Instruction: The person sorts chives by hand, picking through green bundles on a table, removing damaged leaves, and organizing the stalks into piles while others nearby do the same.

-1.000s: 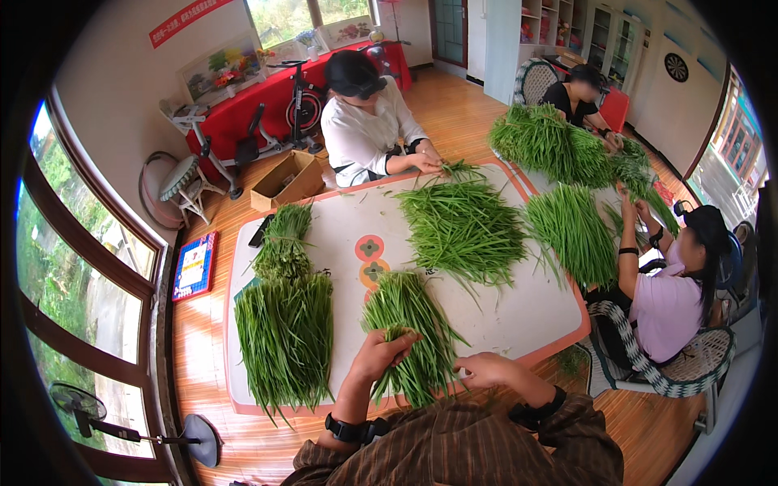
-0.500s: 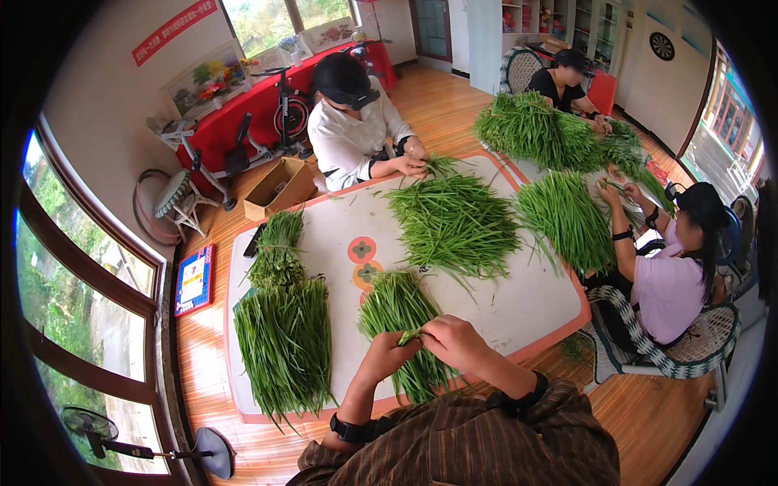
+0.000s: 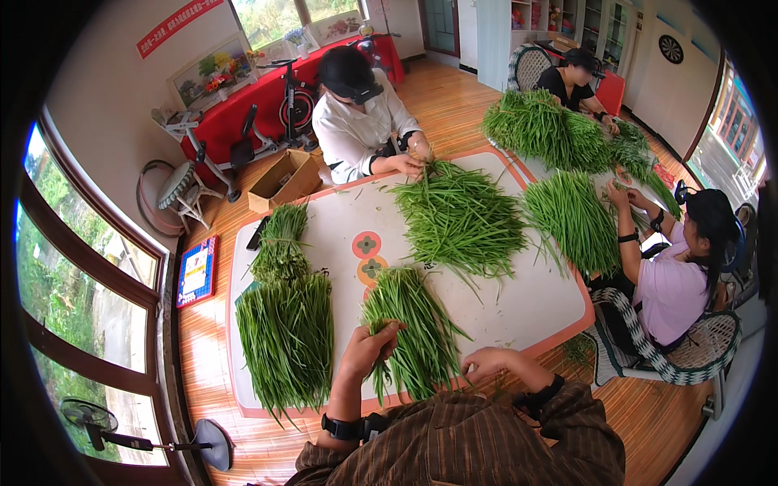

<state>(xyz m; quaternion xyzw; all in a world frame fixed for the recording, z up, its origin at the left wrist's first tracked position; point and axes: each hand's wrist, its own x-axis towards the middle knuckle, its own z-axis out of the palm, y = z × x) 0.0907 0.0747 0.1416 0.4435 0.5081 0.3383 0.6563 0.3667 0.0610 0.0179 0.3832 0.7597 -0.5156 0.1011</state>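
Observation:
My left hand (image 3: 371, 350) is closed round a few garlic chives at the left side of a loose pile of garlic chives (image 3: 417, 324) at the table's near edge. The held stems stick up past its thumb, and their leaves hang toward the table edge. To the right of that pile, my right hand (image 3: 493, 364) is low over the near edge, its fingers curled together; whatever they pinch is too small to make out. Left of my left hand lies a bigger chive heap (image 3: 285, 344), with a bundle of chives (image 3: 279, 243) behind it.
Another chive pile (image 3: 462, 215) lies across the white table (image 3: 340, 219), where a person in white (image 3: 356, 121) handles stems. More chives (image 3: 571, 219) lie to the right, beside a person in pink (image 3: 673, 275). A cardboard box (image 3: 284, 180) stands on the floor beyond.
My hands were together at the stem ends above the near pile. Now they are apart: my right hand has moved right and down to the table edge, while the left keeps its chives.

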